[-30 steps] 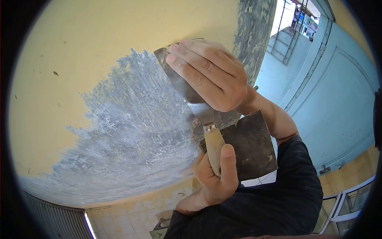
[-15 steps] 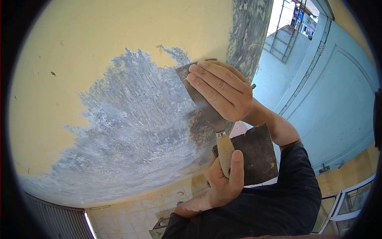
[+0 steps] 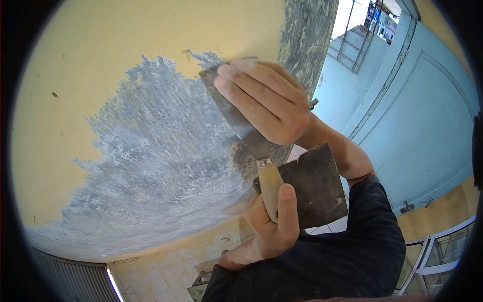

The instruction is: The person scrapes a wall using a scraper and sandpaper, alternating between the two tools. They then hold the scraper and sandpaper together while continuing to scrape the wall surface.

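My left hand [image 3: 274, 224] is wrapped round the pale wooden handle of a putty knife [image 3: 272, 189], its thumb lying along the handle. The wide metal blade reaches up to the wall [image 3: 161, 136]. My right hand [image 3: 266, 100] lies over this blade with its fingers stretched out flat near the front edge; the fingertips are blurred and the thumb is hidden. A second, dark rectangular scraper blade [image 3: 314, 186] sticks out to the right from behind the left hand. How that one is gripped is hidden.
Around a large rough grey patch, the wall has yellow paint [image 3: 176, 25]. A grey strip [image 3: 308, 45] runs down the wall's edge beside a light blue door [image 3: 422, 121]. White-framed glass [image 3: 437, 256] stands at lower right, and a ribbed dark shutter [image 3: 70, 274] at lower left.
Both hands and the putty knife have shifted up and left in view, slightly further along the wall. The whole view has shifted a little as well. The grip looks the same.
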The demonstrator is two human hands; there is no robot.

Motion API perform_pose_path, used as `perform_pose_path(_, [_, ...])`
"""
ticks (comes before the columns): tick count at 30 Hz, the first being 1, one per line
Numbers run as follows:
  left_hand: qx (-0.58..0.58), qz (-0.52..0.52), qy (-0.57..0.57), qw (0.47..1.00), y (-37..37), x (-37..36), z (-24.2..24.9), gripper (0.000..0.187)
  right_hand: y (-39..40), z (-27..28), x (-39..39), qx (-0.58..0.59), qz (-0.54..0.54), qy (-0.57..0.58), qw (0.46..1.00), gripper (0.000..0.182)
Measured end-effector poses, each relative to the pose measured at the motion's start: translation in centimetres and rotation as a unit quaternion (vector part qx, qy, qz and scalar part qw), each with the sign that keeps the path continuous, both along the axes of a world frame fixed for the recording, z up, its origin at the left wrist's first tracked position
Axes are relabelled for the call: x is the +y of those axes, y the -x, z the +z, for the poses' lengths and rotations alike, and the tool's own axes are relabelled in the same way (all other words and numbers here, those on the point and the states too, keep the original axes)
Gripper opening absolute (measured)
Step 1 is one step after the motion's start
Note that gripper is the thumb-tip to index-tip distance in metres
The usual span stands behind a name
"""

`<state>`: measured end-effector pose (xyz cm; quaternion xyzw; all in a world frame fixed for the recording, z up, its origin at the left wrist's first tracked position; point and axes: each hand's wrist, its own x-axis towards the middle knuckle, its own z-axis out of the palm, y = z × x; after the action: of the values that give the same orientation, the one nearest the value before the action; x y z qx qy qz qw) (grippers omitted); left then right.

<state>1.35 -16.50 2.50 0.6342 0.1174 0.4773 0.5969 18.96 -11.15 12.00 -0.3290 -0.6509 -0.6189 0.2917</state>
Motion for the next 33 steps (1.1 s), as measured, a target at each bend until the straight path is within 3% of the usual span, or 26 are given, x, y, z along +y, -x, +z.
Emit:
perform_pose_path(16, [0.034, 0.004, -0.017, 0.999, 0.6, 0.4, -0.7, 0.039, 0.0, -1.1, -0.1, -0.018, -0.023, 0.019, 0.999, 0.029])
perform_pose_path(33, [-0.014, 0.027, -0.096, 0.995, 0.6, 1.7, -0.8, 0.031, 0.9, 0.9, 1.0, -0.016, 0.025, 0.003, 1.000, 0.025])
